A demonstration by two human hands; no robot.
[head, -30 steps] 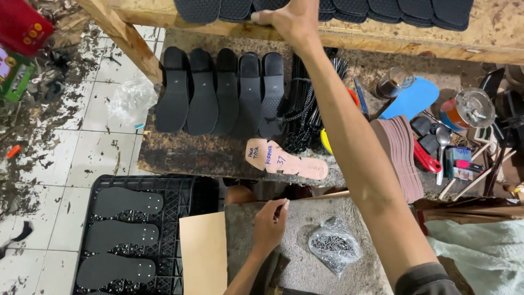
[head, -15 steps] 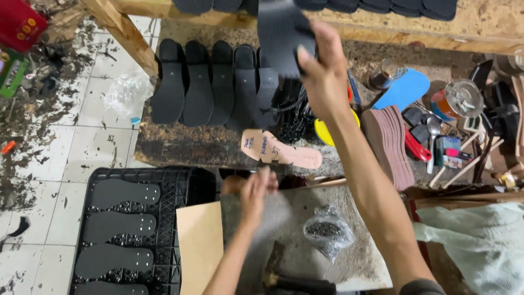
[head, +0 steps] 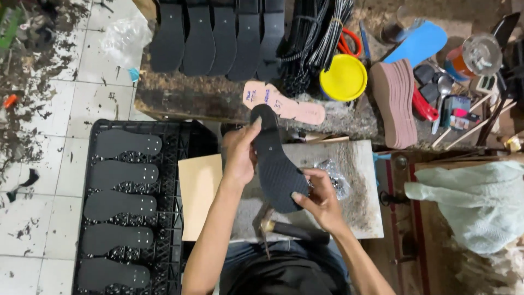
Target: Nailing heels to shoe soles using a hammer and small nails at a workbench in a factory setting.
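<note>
Both hands hold one black rubber sandal sole (head: 275, 161), its textured side up, over a grey stone work slab (head: 357, 188). My left hand (head: 240, 150) grips the sole's upper end by its left edge. My right hand (head: 316, 194) pinches the lower, wider end. A small clear plastic bag of dark bits (head: 333, 175) lies on the slab just right of the sole. A hammer with a dark handle (head: 292, 229) rests at the slab's near edge.
A black plastic crate (head: 180, 142) at the left carries several flat black soles. Several more black soles (head: 213, 35) line the bench beyond, beside a pink template sole (head: 289, 106), black straps (head: 316, 33), a yellow lid (head: 343, 78), a stack of brown soles (head: 396, 101) and tools.
My right hand came down from the upper shelf carrying a black sole to the slab. My left hand rose from the slab and took hold of the sole's other end.
</note>
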